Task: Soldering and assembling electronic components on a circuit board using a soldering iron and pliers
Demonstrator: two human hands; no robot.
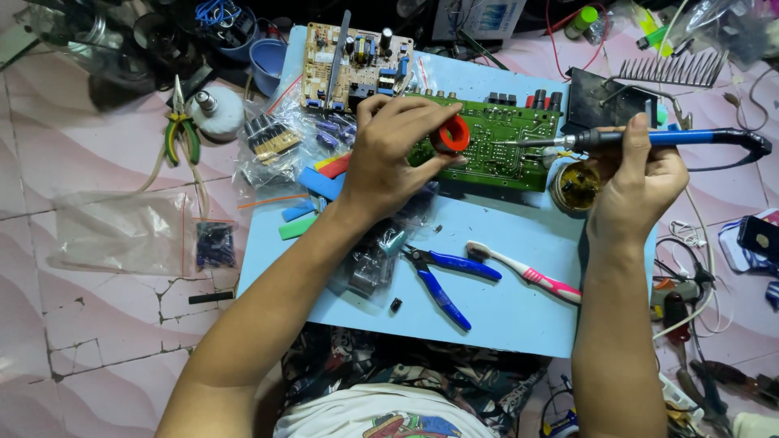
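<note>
Pale blue counter (519,324), far edge: green circuit board (503,138), stiff, light, fragile, best gripped by rims. Left hand (389,154) clamped on red solder spool (451,135); right hand (637,182) closed around blue soldering iron (649,139). Blue cutters (442,276), pink toothbrush (527,272) nearer. Cracked pink floor (89,268), cluttered.
</note>
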